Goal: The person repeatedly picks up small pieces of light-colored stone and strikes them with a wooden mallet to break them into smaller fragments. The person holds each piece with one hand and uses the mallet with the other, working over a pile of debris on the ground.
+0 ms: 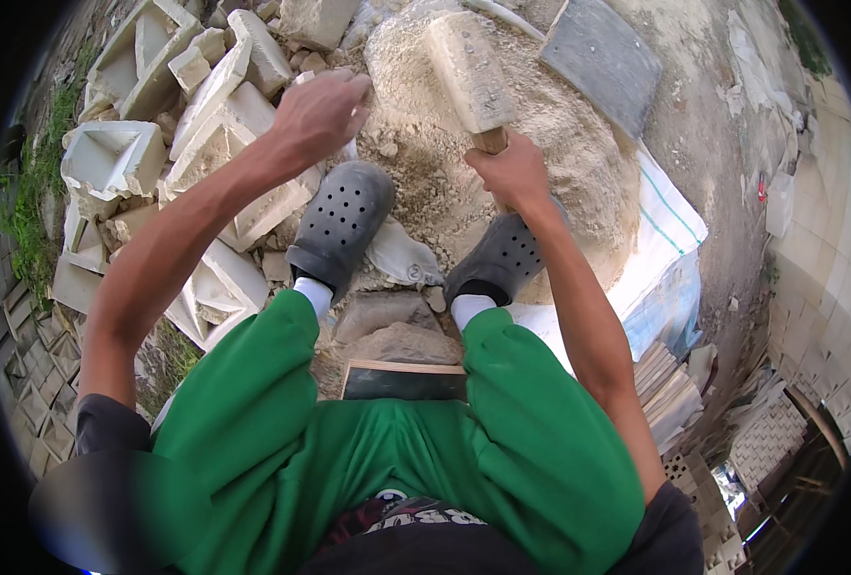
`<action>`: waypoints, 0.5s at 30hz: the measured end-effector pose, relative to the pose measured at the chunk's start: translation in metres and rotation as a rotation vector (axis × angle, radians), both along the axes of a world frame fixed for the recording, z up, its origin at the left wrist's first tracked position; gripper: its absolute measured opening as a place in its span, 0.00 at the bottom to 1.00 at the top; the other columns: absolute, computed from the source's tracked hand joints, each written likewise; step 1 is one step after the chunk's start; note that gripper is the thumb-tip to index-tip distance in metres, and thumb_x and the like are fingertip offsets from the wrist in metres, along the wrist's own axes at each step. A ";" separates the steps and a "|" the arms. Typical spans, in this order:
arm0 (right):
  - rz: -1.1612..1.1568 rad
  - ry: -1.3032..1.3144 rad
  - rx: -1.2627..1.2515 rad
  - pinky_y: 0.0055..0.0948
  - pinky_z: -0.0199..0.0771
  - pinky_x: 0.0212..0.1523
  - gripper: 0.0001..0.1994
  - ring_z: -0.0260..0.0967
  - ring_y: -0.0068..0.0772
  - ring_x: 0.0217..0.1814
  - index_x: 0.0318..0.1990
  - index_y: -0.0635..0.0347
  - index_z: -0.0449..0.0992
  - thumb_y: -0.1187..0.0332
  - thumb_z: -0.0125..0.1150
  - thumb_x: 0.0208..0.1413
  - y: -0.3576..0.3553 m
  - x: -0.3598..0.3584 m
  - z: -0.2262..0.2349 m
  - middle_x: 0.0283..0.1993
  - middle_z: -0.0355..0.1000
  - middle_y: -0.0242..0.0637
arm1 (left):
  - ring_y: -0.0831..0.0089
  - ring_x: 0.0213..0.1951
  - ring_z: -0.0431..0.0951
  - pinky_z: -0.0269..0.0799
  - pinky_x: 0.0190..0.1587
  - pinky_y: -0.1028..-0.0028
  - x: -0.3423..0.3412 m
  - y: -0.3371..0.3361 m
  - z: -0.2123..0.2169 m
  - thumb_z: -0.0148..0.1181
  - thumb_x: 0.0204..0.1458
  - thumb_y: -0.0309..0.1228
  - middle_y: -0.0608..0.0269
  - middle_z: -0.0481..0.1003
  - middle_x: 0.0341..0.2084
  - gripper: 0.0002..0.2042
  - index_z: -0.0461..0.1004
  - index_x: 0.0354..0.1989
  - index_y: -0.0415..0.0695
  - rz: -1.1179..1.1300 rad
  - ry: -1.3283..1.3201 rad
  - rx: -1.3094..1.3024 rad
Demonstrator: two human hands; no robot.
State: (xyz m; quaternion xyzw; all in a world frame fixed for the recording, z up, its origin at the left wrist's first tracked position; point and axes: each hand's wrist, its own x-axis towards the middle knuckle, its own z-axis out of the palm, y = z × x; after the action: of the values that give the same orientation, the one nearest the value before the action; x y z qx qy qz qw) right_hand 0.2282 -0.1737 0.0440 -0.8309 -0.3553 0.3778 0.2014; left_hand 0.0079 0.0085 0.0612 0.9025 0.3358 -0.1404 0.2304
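Note:
My right hand (513, 172) is wrapped round the wooden handle of a dust-covered mallet (468, 75). The mallet's thick, pale head points away from me, over a heap of beige crushed powder (569, 144). My left hand (322, 112) hovers with curled fingers at the left border of the heap, beside broken pale casts. Whatever those fingers may hold is hidden from this view. Below it are my grey clogs (344, 220), one on each side of a dusty whitish cloth or bag piece (401, 254).
Hollow, broken plaster-like blocks (114, 158) pile up on the left. A flat grey slab (602, 62) lies at the far right of the heap. White woven sheeting (669, 216) spreads under the powder. A dark-topped board (401, 381) is between my legs; stacked pale pieces (669, 388) stand right.

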 end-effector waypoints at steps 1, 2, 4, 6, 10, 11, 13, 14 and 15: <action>-0.044 0.036 -0.039 0.40 0.79 0.42 0.23 0.82 0.46 0.36 0.43 0.66 0.82 0.56 0.67 0.45 -0.003 0.005 0.001 0.34 0.81 0.51 | 0.51 0.46 0.80 0.75 0.44 0.54 0.004 -0.008 -0.009 0.67 0.54 0.39 0.49 0.80 0.38 0.17 0.76 0.44 0.40 -0.029 -0.020 -0.054; -0.086 0.078 -0.074 0.38 0.80 0.40 0.23 0.81 0.42 0.33 0.43 0.66 0.82 0.56 0.67 0.45 -0.005 0.008 0.007 0.32 0.81 0.49 | 0.50 0.43 0.81 0.74 0.42 0.52 0.006 -0.018 -0.021 0.67 0.54 0.40 0.49 0.80 0.34 0.16 0.77 0.40 0.39 -0.056 -0.034 -0.104; -0.130 0.120 -0.094 0.36 0.79 0.36 0.22 0.80 0.36 0.27 0.42 0.66 0.82 0.57 0.66 0.46 -0.012 0.013 0.011 0.27 0.80 0.45 | 0.46 0.40 0.81 0.75 0.43 0.52 0.011 -0.033 -0.038 0.66 0.54 0.42 0.45 0.80 0.31 0.17 0.78 0.39 0.39 -0.116 -0.003 -0.107; -0.141 0.127 -0.060 0.33 0.79 0.32 0.20 0.78 0.31 0.22 0.41 0.64 0.82 0.56 0.66 0.46 -0.024 0.018 0.004 0.24 0.79 0.41 | 0.44 0.39 0.81 0.76 0.43 0.51 0.017 -0.043 -0.065 0.66 0.53 0.42 0.43 0.80 0.31 0.16 0.79 0.37 0.39 -0.116 0.065 -0.124; -0.194 0.159 -0.067 0.33 0.79 0.31 0.18 0.79 0.32 0.23 0.36 0.64 0.81 0.56 0.66 0.47 -0.029 0.017 -0.003 0.23 0.78 0.39 | 0.43 0.39 0.82 0.78 0.44 0.51 0.026 -0.050 -0.087 0.66 0.50 0.40 0.41 0.80 0.31 0.15 0.80 0.34 0.37 -0.004 0.150 -0.139; -0.211 0.157 -0.074 0.32 0.79 0.31 0.18 0.79 0.32 0.23 0.35 0.64 0.81 0.57 0.66 0.47 -0.029 0.016 -0.003 0.23 0.78 0.39 | 0.44 0.38 0.82 0.78 0.43 0.52 0.029 -0.050 -0.080 0.66 0.50 0.39 0.41 0.80 0.31 0.15 0.81 0.34 0.37 -0.017 0.152 -0.157; -0.231 0.167 -0.068 0.32 0.79 0.31 0.17 0.79 0.32 0.23 0.34 0.65 0.81 0.57 0.66 0.47 -0.028 0.017 -0.006 0.22 0.77 0.39 | 0.44 0.38 0.82 0.79 0.43 0.54 0.032 -0.047 -0.067 0.65 0.50 0.38 0.41 0.81 0.31 0.15 0.81 0.33 0.36 -0.043 0.156 -0.193; -0.232 0.178 -0.056 0.32 0.79 0.31 0.17 0.79 0.32 0.23 0.34 0.65 0.81 0.57 0.66 0.47 -0.029 0.018 -0.008 0.22 0.77 0.40 | 0.45 0.38 0.83 0.79 0.43 0.55 0.034 -0.042 -0.058 0.64 0.50 0.38 0.42 0.81 0.32 0.15 0.81 0.35 0.36 -0.025 0.124 -0.206; -0.237 0.190 -0.049 0.32 0.79 0.31 0.17 0.79 0.32 0.23 0.34 0.65 0.81 0.57 0.66 0.47 -0.031 0.018 -0.011 0.22 0.77 0.40 | 0.47 0.37 0.83 0.79 0.43 0.57 0.037 -0.037 -0.050 0.64 0.50 0.37 0.42 0.81 0.32 0.15 0.81 0.36 0.35 -0.010 0.092 -0.223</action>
State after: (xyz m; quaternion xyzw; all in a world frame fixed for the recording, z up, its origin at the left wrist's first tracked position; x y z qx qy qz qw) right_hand 0.2460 -0.2043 0.0334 -0.8324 -0.2245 0.4368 0.2568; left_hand 0.0448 -0.0285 0.0114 0.8654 0.3239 -0.2192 0.3133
